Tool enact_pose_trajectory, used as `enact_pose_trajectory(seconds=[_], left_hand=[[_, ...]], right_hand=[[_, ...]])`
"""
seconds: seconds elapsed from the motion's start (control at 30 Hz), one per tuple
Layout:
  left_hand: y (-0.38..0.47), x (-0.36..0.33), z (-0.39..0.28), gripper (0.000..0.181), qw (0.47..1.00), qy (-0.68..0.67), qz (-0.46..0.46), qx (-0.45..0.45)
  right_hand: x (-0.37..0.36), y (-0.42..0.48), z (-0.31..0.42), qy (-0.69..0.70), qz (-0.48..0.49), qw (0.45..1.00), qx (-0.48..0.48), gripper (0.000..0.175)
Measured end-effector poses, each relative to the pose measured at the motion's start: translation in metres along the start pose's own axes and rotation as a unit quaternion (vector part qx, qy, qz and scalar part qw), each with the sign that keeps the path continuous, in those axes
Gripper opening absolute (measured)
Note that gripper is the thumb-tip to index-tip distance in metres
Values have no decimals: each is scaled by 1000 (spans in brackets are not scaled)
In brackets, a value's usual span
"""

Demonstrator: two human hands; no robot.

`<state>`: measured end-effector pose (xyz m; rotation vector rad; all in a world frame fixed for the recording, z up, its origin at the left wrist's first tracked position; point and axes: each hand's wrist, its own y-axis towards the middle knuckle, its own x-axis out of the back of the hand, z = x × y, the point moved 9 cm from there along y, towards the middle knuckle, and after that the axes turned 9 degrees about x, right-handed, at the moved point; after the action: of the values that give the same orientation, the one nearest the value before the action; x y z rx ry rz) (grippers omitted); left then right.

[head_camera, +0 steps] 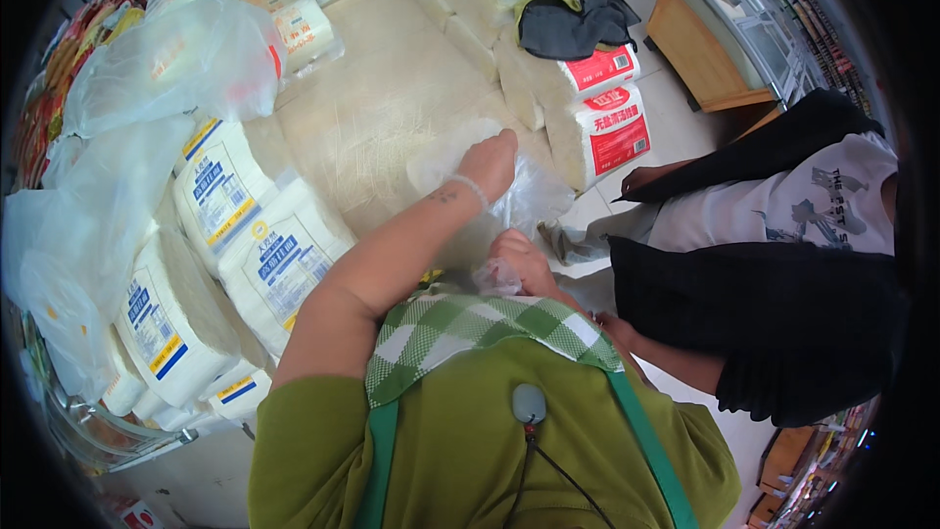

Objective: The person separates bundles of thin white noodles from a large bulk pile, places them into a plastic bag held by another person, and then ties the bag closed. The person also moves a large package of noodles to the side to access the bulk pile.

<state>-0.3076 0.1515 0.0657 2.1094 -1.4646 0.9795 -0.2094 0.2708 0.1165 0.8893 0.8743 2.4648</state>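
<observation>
Thin clear plastic (540, 198), crumpled like a bag, stretches between my two hands above the wooden board surface (382, 88). My left hand (490, 162), with a beaded bracelet at the wrist, is closed in a fist on its upper part. Closer to my body, my right hand (523, 261) grips the gathered lower part, and a small bunch of plastic pokes out beside the fingers. Most of the left fingertips are hidden from view. A green checked apron (485, 323) lies just below my right hand.
White packs of noodles (283, 268) are stacked at the left, partly under large translucent plastic bags (183, 51). Red-labelled packs (609, 128) line the far right, with dark padded cloth (576, 23) on them. A person (764, 235) stands close at my right, near a freezer chest (720, 37).
</observation>
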Motion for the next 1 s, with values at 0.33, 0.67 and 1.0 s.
enact_pose_trajectory(seconds=[0.33, 0.67, 1.0], left_hand=[[-31, 69, 23, 31, 968, -236, -77, -31], [-188, 95, 160, 22, 898, -398, -98, 162], [-251, 81, 199, 16, 885, -414, -55, 206]], right_hand=[[81, -1, -7, 194, -290, 903, -249, 46], [107, 48, 27, 257, -342, 898, -102, 41], [148, 53, 141, 218, -435, 874, -8, 48]])
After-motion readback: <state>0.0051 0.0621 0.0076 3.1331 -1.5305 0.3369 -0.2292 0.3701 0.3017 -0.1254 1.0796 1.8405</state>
